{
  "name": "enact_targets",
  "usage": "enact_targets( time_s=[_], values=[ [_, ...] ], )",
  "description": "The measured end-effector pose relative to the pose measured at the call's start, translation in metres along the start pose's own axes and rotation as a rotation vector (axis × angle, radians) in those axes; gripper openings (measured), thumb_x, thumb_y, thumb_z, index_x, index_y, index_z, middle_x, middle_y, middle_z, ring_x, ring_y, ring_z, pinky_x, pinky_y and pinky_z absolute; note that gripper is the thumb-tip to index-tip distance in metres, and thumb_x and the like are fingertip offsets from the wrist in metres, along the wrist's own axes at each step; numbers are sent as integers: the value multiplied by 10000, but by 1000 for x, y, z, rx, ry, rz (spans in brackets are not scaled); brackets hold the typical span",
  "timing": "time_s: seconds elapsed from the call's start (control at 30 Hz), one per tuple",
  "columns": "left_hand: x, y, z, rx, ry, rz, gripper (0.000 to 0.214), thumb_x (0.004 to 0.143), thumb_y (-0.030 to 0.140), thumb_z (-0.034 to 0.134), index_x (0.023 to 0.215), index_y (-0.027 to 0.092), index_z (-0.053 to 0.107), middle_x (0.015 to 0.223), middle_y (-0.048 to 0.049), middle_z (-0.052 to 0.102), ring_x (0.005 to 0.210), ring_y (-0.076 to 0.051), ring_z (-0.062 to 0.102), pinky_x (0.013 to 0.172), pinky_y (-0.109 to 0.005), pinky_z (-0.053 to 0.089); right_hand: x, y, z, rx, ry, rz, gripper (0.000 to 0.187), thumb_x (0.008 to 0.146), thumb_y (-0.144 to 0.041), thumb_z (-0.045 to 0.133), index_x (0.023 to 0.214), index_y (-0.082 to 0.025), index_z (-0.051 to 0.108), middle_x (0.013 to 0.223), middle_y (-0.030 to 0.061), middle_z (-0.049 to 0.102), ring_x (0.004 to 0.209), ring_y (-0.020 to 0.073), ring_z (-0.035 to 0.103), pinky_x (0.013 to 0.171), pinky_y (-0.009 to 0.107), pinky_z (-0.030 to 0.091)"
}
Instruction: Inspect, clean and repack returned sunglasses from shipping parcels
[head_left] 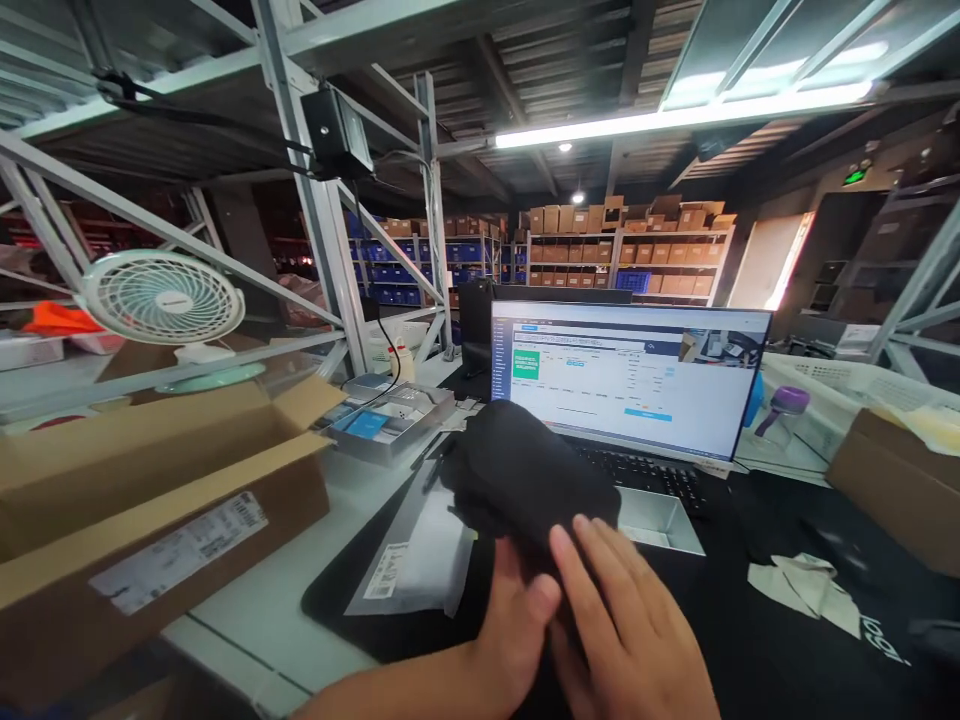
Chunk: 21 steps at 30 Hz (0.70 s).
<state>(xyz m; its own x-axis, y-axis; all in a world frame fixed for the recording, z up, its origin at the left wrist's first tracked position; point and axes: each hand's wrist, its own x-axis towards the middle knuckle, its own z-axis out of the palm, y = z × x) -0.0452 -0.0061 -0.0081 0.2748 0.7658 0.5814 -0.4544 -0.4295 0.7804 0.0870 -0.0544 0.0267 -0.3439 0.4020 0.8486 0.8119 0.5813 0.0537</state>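
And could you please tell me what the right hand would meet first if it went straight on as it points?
The right hand would meet the black bundle, which its fingertips seem to touch; past that, perhaps the screen, though depth is unclear.

bare left hand [517, 625] around 6 o'clock, bare right hand [634, 620] at about 5. slim fingers, rounded tips, a stubby-looking thumb on the left. left forearm [405, 680] toward 7 is bare too, nails kinda blurry tbh.
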Motion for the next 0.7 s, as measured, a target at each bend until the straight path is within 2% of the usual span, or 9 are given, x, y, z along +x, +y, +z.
enact_targets(
  time_s=[0.07,0.1,0.17,0.23,0.3,0.37,0.47,0.57,0.7],
  values=[
    [-5,-8,-16,11,81,-55,680,936,657,497,1449,258,294,1335,-156,620,1223,-315,632,1070,-549,512,8,0,-18,92,-95,-52,781,847,-178,589,1587,-198,341,1287,144,683,1106,366,696,898,573,627],
    [-6,-12,-22,26,64,-93,681,910,648,544,1416,248,324,1290,-157,645,1174,-325,659,1029,-552,539,10,3,-29,138,-132,-52,716,842,-180,600,1536,-220,429,1217,113,723,1025,333,730,897,548,634],
    [-4,-17,-30,100,-30,-116,712,809,585,692,1344,233,380,1241,-158,664,1128,-352,676,984,-560,559,14,15,-49,231,-196,17,490,867,-212,623,1352,-284,606,1066,37,775,877,260,760,856,453,657],
    [0,-20,-32,233,-122,-47,792,696,463,778,1342,225,386,1283,-163,629,1173,-381,641,1019,-583,523,14,30,-65,269,-189,139,299,909,-235,626,1191,-320,678,983,-6,783,817,204,756,770,339,661],
    [4,-22,-31,389,-189,61,909,605,371,782,1398,224,363,1356,-165,559,1243,-404,579,1077,-598,461,13,46,-74,227,-122,237,266,944,-226,605,1178,-326,681,1046,5,767,912,195,741,780,308,640],
    [7,-25,-30,502,-277,114,989,539,319,766,1434,230,354,1393,-153,508,1280,-412,532,1111,-583,423,14,61,-78,179,-134,284,335,958,-197,583,1258,-327,658,1219,37,710,1096,217,687,917,364,604],
    [5,-36,-33,547,-422,101,1044,493,307,760,1452,250,352,1377,-133,504,1264,-401,533,1109,-554,426,15,80,-78,289,-362,298,419,961,-142,551,1327,-328,638,1357,39,638,1227,219,620,1044,403,535],
    [-4,-55,-43,570,-497,59,1134,484,350,783,1505,241,301,1432,-166,459,1321,-435,483,1138,-588,377,16,95,-75,462,-544,310,423,936,-122,585,1312,-302,655,1283,29,693,1179,213,650,1043,391,529],
    [-14,-69,-51,488,-493,7,1075,699,546,729,1563,183,201,1485,-237,429,1377,-455,441,1120,-637,375,15,105,-72,431,-513,461,397,951,-281,632,1347,-264,637,1296,63,692,1124,251,677,1013,437,541]
  ],
)
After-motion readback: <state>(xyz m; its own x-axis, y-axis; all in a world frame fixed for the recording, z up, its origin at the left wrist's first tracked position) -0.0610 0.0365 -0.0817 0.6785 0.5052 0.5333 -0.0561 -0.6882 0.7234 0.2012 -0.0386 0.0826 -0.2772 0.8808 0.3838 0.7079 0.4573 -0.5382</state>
